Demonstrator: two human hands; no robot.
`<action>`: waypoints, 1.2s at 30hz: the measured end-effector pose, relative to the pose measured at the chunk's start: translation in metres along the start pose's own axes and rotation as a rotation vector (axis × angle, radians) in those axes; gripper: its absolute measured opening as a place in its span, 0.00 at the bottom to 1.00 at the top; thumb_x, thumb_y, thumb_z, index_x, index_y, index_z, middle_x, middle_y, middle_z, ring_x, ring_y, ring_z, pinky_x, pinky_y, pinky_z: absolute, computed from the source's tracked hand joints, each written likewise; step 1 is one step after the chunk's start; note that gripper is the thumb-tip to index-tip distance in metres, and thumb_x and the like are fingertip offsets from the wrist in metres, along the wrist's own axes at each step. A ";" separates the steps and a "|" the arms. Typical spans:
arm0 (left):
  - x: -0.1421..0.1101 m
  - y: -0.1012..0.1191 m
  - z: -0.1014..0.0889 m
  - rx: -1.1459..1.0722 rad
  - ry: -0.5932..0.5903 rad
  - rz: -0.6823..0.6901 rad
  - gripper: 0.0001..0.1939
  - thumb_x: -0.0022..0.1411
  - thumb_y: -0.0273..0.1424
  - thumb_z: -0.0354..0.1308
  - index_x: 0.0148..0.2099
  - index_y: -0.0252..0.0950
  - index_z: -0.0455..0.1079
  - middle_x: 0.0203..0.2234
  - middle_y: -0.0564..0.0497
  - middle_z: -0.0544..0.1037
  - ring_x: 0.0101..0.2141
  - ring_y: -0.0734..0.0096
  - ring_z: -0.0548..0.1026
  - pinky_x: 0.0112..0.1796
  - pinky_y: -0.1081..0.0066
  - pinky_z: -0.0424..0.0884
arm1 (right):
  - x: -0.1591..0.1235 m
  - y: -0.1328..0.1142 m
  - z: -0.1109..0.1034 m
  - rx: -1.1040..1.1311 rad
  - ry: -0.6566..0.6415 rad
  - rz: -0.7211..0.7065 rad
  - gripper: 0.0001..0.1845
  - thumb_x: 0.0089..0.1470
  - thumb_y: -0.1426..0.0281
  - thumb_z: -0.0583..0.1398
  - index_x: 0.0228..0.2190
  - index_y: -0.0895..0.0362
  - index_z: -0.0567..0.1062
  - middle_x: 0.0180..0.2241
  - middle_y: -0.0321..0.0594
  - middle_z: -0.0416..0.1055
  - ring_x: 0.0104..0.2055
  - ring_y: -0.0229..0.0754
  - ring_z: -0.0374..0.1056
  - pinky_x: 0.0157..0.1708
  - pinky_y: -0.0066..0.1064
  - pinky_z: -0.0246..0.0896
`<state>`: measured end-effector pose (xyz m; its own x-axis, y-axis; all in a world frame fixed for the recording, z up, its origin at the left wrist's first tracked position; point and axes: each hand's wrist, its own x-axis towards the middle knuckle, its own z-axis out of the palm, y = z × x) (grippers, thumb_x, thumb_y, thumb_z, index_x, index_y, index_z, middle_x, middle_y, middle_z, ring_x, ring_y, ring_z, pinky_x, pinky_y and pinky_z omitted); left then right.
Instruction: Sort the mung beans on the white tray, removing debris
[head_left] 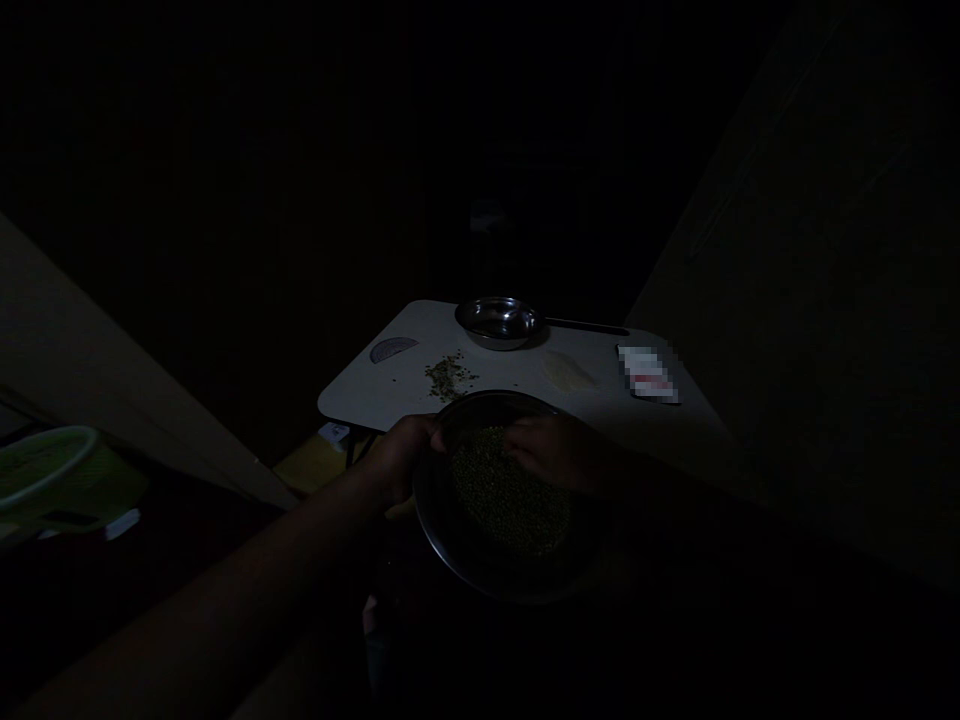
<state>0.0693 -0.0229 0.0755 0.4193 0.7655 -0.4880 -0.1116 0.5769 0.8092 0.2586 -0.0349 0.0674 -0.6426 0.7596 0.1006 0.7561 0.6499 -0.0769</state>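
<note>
head view, very dark: wide round metal bowl (480, 570) of small green grains (510, 500) sits at the near edge of the pale tabletop (360, 385). left hand (401, 455) fingers clasp its rim; right hand (551, 450) rests on the grains, grip unclear. beyond lie a scattered grain pile (448, 375) and small steel bowl (499, 320).

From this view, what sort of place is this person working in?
Probably a dim room at home, used for sorting food. A small low table holds an empty steel bowl and a little heap of picked-out bits, while both hands work a steel plate of green grains.
</note>
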 end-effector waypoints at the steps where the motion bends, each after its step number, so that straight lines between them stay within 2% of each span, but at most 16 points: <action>1: 0.000 0.000 0.000 0.013 0.008 0.001 0.05 0.31 0.21 0.45 0.18 0.32 0.58 0.10 0.52 0.63 0.14 0.73 0.63 0.16 0.73 0.57 | 0.000 0.000 0.001 0.002 -0.005 0.005 0.09 0.47 0.72 0.49 0.28 0.59 0.69 0.28 0.39 0.67 0.30 0.35 0.61 0.27 0.27 0.50; 7: 0.002 0.000 0.002 0.046 0.034 -0.030 0.06 0.30 0.22 0.45 0.18 0.33 0.57 0.09 0.53 0.60 0.13 0.74 0.61 0.17 0.73 0.58 | 0.005 -0.002 0.000 -0.004 -0.021 0.045 0.09 0.47 0.71 0.49 0.29 0.55 0.69 0.26 0.36 0.67 0.28 0.34 0.60 0.25 0.26 0.48; 13: 0.005 -0.001 0.000 0.024 0.020 -0.002 0.12 0.30 0.22 0.45 0.25 0.32 0.61 0.10 0.54 0.62 0.15 0.72 0.62 0.18 0.72 0.58 | 0.007 -0.003 -0.001 -0.010 -0.031 0.056 0.10 0.48 0.70 0.49 0.29 0.56 0.70 0.25 0.36 0.66 0.27 0.34 0.59 0.25 0.26 0.48; 17: 0.004 -0.002 0.000 0.036 0.035 -0.034 0.08 0.30 0.22 0.45 0.21 0.32 0.59 0.10 0.53 0.61 0.15 0.71 0.63 0.18 0.72 0.58 | 0.006 -0.002 -0.003 -0.012 -0.030 0.042 0.10 0.47 0.71 0.49 0.28 0.56 0.70 0.26 0.37 0.67 0.27 0.34 0.60 0.26 0.26 0.48; 23: 0.002 -0.001 0.002 0.030 -0.011 0.020 0.06 0.30 0.22 0.44 0.19 0.33 0.57 0.10 0.53 0.62 0.14 0.74 0.61 0.18 0.73 0.57 | 0.005 0.002 -0.001 0.006 -0.043 0.048 0.09 0.46 0.72 0.51 0.28 0.56 0.70 0.27 0.37 0.67 0.29 0.35 0.60 0.26 0.27 0.49; 27: 0.003 0.000 0.003 0.034 0.013 -0.005 0.05 0.30 0.22 0.44 0.17 0.32 0.57 0.10 0.52 0.63 0.13 0.75 0.61 0.17 0.73 0.56 | 0.004 0.004 0.000 -0.004 -0.067 0.043 0.09 0.45 0.74 0.51 0.29 0.56 0.70 0.27 0.38 0.68 0.29 0.36 0.61 0.27 0.26 0.49; 33: 0.005 -0.001 0.002 0.018 -0.023 0.031 0.05 0.30 0.21 0.45 0.18 0.32 0.58 0.09 0.53 0.61 0.14 0.74 0.62 0.17 0.73 0.57 | 0.006 0.002 -0.001 -0.043 -0.059 0.034 0.09 0.46 0.72 0.50 0.28 0.57 0.70 0.28 0.38 0.68 0.29 0.35 0.60 0.27 0.26 0.50; 36: 0.005 -0.002 0.000 0.032 0.013 -0.010 0.05 0.30 0.22 0.45 0.17 0.31 0.59 0.10 0.51 0.63 0.14 0.73 0.63 0.17 0.73 0.58 | 0.007 -0.001 0.003 -0.101 -0.070 0.069 0.10 0.47 0.70 0.49 0.28 0.58 0.70 0.27 0.40 0.68 0.29 0.36 0.61 0.26 0.26 0.49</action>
<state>0.0721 -0.0199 0.0717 0.4082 0.7635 -0.5004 -0.0781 0.5754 0.8142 0.2527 -0.0297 0.0649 -0.5930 0.8047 0.0285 0.8052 0.5927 0.0198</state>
